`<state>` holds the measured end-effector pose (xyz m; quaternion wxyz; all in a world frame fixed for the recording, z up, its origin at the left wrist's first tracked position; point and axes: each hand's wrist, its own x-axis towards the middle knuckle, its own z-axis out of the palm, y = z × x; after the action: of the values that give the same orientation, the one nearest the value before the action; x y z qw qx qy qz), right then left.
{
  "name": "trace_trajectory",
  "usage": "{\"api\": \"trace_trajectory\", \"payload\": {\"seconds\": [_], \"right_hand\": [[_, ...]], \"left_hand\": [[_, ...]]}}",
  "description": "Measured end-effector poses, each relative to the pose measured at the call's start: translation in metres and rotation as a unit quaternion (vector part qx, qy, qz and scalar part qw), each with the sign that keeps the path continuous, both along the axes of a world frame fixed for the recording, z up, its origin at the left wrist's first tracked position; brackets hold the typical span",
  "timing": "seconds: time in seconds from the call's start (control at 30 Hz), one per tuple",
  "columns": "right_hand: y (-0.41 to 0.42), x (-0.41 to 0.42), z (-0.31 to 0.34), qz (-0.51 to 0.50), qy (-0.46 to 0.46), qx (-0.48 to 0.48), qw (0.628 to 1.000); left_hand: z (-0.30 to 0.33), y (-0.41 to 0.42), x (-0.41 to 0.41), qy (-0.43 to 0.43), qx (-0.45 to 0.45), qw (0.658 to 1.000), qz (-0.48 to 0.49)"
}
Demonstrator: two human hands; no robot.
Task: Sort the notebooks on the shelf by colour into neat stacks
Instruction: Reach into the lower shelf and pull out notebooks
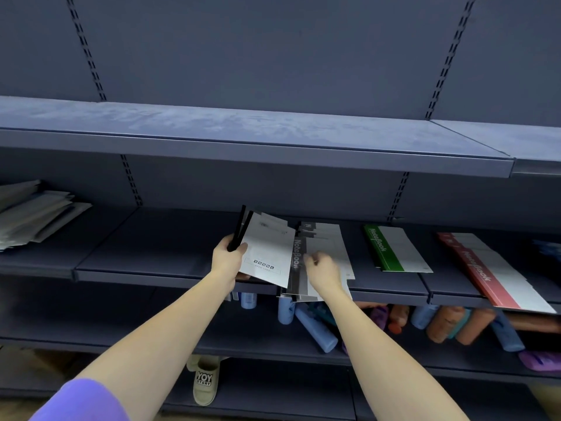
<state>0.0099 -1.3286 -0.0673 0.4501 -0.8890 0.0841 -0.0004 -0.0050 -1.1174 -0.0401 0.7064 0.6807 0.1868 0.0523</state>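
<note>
Far left on the matte dark-blue metal shelf [170,253], a loose heap of pale flat papers [33,214]. Next, the left hand [226,258] reaches forward, arm outstretched, fingers curled round two thin black-spined notebooks [267,253], tilted up with their white back covers showing. Just beside them, the right hand [321,268] hovers with fingers loosely curled over the fanned black-banded stack [321,241], holding nothing I can make out. Further right lies one flat green-banded notebook [394,249], then a red-banded notebook [491,268] overhanging the shelf edge.
</note>
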Motion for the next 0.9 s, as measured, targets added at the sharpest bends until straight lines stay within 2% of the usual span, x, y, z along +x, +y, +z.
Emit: {"api": "trace_trajectory", "payload": {"seconds": [0.07, 0.13, 0.5, 0.7, 0.9], "right_hand": [[0.010, -0.004, 0.002, 0.055, 0.021, 0.054, 0.997], [0.014, -0.005, 0.002, 0.067, 0.030, 0.058, 0.996], [0.004, 0.002, 0.009, -0.041, -0.022, 0.100, 0.994], [-0.011, 0.010, 0.018, -0.134, -0.091, 0.226, 0.960], [-0.015, 0.012, 0.034, -0.166, -0.176, 0.247, 0.938]], "left_hand": [[0.001, -0.005, 0.001, 0.000, 0.001, 1.000, -0.014], [0.002, -0.009, 0.001, 0.001, 0.001, 1.000, -0.029], [0.007, -0.021, -0.003, 0.009, 0.008, 0.997, -0.073], [0.007, -0.019, -0.002, 0.039, -0.020, 0.996, -0.083], [0.001, -0.013, 0.002, 0.078, -0.017, 0.993, -0.086]]}}
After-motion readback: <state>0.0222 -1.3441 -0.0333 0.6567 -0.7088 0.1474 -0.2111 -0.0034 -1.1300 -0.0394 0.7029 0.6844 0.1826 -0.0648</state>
